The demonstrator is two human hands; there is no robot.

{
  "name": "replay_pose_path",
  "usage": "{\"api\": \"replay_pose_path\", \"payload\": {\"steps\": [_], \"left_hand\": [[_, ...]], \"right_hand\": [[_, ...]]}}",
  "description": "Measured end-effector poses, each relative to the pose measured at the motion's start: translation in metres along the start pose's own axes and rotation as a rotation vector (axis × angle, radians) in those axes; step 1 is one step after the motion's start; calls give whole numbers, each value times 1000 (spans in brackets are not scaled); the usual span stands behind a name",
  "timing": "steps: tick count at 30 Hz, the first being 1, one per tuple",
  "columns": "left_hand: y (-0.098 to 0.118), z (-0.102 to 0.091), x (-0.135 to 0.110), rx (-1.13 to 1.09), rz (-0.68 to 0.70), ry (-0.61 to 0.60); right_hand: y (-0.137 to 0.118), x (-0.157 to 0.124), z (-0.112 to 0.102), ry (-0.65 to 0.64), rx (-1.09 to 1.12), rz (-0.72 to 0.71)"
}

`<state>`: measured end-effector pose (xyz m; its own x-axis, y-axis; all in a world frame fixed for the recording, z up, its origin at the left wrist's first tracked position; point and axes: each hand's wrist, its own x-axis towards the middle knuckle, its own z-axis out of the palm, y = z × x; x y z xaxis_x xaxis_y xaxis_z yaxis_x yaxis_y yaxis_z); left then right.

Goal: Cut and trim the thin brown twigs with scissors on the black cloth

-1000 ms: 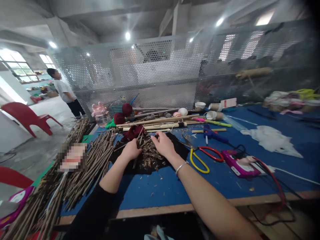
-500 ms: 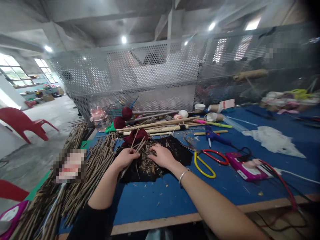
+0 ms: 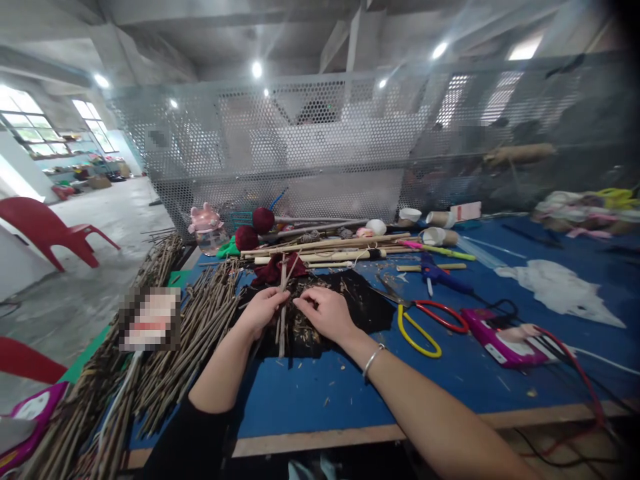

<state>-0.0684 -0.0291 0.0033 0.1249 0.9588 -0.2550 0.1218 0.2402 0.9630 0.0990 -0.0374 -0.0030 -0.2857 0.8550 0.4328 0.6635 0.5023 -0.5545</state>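
Mostly covered in blue, the wood-edged tabletop point(image 3: 295, 407) carries a ragged black cloth point(image 3: 367, 308) strewn with brown plant scraps. Over this cloth the left hand point(image 3: 261, 313) pinches a few slim grey-brown sticks point(image 3: 283, 339) between thumb and fingers, their length pointing away from the person. Just beside it, the right hand point(image 3: 327, 313) has its fingers curled and thumb near the fingertips; whether it grips anything, I cannot tell.

A heap of thin brown twigs point(image 3: 193, 357) spreads to the left. Right of the cloth lie scissors with one red and one yellow handle point(image 3: 418, 333), then a blue glue gun point(image 3: 443, 277) and a crumpled white plastic bag point(image 3: 563, 287). A perforated grey metal screen point(image 3: 300, 153) stands behind. Beyond, on the left, a red plastic chair point(image 3: 43, 227) sits on a grey floor point(image 3: 135, 217), with bright paned windows point(image 3: 35, 123) farther back.
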Motion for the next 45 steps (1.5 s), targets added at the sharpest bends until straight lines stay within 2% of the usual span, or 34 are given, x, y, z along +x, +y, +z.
{"api": "replay_pose_path", "payload": {"steps": [4, 7, 11, 15, 18, 22, 29, 32, 34, 36, 41, 43, 45], "left_hand": [[1, -2, 1, -74, 54, 34], [1, -3, 2, -93, 107, 90], [0, -2, 3, -124, 110, 82], [-2, -1, 7, -226, 124, 139], [-2, 0, 7, -263, 179, 176], [1, 4, 2, -203, 193, 88], [2, 18, -5, -191, 172, 62], [3, 18, -3, -253, 141, 61], [3, 15, -2, -290, 130, 92], [4, 12, -3, -315, 121, 82], [6, 18, -10, -246, 49, -88], [4, 23, -13, -180, 59, -125], [1, 26, -13, -120, 74, -149]], "right_hand": [[-9, -3, -3, 27, -53, -76], [-14, -4, -4, -22, -82, -107], [-19, -6, -1, -109, -79, -39], [-19, -6, 0, -88, -29, 30], [-17, -6, -1, -95, 13, 8], [-18, -4, -2, -85, 64, -18], [-11, -3, 0, -97, 32, -172], [-12, -5, -1, -39, -24, -323], [-13, -5, -3, 24, -53, -354], [-11, -3, -6, 80, -55, -272], [11, 5, -8, 96, 40, 62], [20, 8, -9, 189, 119, 143], [26, 11, -9, 285, 158, 163]]}}
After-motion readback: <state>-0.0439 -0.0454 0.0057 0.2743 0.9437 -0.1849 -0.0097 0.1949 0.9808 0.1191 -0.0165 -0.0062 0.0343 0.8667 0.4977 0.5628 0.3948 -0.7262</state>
